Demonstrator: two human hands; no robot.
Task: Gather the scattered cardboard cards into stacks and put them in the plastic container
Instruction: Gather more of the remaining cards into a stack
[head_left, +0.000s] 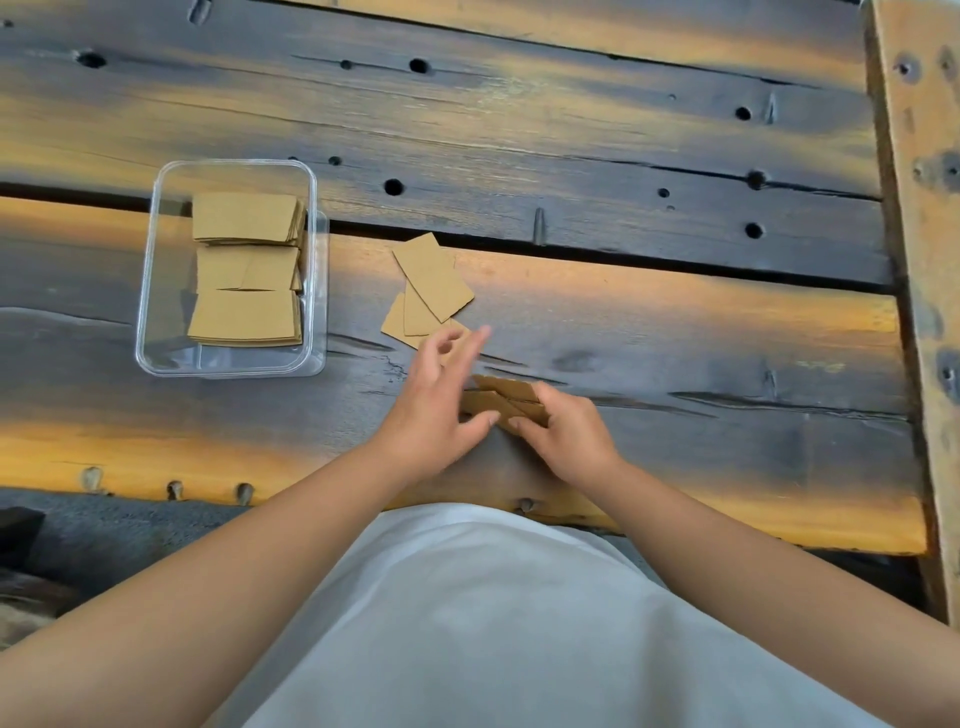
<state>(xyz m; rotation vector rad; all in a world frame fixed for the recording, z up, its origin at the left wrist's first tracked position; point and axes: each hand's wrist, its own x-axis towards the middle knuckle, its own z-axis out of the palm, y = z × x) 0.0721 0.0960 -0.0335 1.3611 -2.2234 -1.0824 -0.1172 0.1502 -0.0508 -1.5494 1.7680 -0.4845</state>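
A clear plastic container (156, 270) stands on the left of the wooden table and holds three stacks of brown cardboard cards (244, 270). A few loose cards (434, 280) lie overlapped in the middle of the table. Nearer to me, my right hand (566, 431) grips a small uneven bunch of cards (506, 397) from the right. My left hand (436, 400) is at the bunch's left side, thumb by its near edge, fingers stretched out toward the loose cards and blurred.
The table (675, 322) is dark, weathered planks with gaps, knots and holes. A raised wooden beam (919, 260) runs along the right edge. The front edge lies close to my body.
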